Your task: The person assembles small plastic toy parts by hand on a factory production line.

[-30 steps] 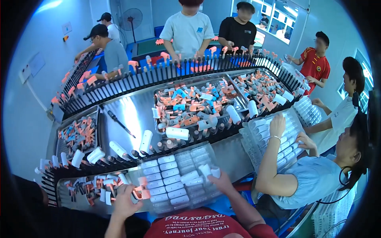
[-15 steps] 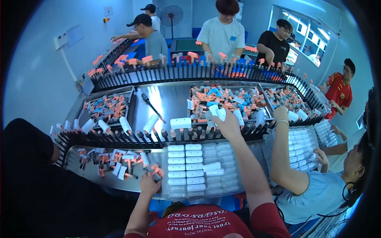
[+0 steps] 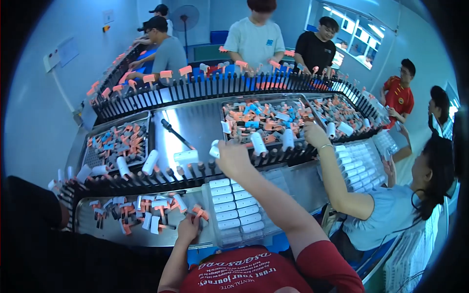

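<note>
My right hand (image 3: 233, 160) reaches over the near row of upright black pegs, its fingers closed round a white rounded shell piece (image 3: 214, 149). Whether that piece sits on a peg is hidden by the hand. My left hand (image 3: 187, 228) rests low at the right end of a metal tray, fingers pinched at an orange T-shaped piece (image 3: 200, 212); its stem is partly hidden. Between my arms a clear plastic blister tray (image 3: 211, 239) holds columns of white shell pieces (image 3: 225, 206). My right forearm covers part of it.
A left metal tray (image 3: 84, 219) holds mixed orange, grey and white pieces. Beyond the pegs (image 3: 215, 168), bins (image 3: 222, 105) are heaped with orange and blue pieces. A black rod (image 3: 177, 133) lies on the metal table. A co-worker's arm (image 3: 337, 168) reaches in close on my right.
The view has turned and tilted, shifting the scene leftward. My right hand has moved left along the pegs with the white shell piece. My left hand stays by the orange piece.
</note>
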The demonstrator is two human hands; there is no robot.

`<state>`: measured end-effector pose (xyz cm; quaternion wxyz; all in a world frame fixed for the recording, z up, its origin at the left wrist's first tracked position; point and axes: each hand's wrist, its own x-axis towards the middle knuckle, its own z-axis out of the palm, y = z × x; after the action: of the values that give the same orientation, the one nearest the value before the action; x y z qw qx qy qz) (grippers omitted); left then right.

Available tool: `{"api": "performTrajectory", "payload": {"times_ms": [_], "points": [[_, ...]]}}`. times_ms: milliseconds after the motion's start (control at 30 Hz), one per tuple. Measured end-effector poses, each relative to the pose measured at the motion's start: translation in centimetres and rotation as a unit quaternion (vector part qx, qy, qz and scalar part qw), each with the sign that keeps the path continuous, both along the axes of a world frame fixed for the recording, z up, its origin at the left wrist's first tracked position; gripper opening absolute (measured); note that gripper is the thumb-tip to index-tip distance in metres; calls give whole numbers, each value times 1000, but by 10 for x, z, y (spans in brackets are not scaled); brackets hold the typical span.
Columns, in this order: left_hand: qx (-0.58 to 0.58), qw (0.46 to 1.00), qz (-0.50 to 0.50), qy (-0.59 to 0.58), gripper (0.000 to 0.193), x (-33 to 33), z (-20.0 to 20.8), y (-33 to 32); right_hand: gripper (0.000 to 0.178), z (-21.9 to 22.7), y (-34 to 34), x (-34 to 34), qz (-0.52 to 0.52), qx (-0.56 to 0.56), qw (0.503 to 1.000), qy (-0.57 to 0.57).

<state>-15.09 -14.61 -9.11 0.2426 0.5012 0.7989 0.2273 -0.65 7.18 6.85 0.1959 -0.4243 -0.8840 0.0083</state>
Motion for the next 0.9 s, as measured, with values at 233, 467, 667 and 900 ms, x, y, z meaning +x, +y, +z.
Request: {"api": "performTrajectory", "payload": {"times_ms": [233,467,667,900], "points": [[17,995,-28,-96,30,-13,-18,7,50,-25,-21,-6,57,-60,984,155],[-48,982,-147,105,31,-11,11,10,53,-11,-47,53,-43,-192,953,230],[108,958,-176,201,23,-11,-10,19,28,50,-16,156,-193,-234,818,488],[29,994,-70,84,28,2,-8,20,34,60,29,262,-322,-175,815,448]]}}
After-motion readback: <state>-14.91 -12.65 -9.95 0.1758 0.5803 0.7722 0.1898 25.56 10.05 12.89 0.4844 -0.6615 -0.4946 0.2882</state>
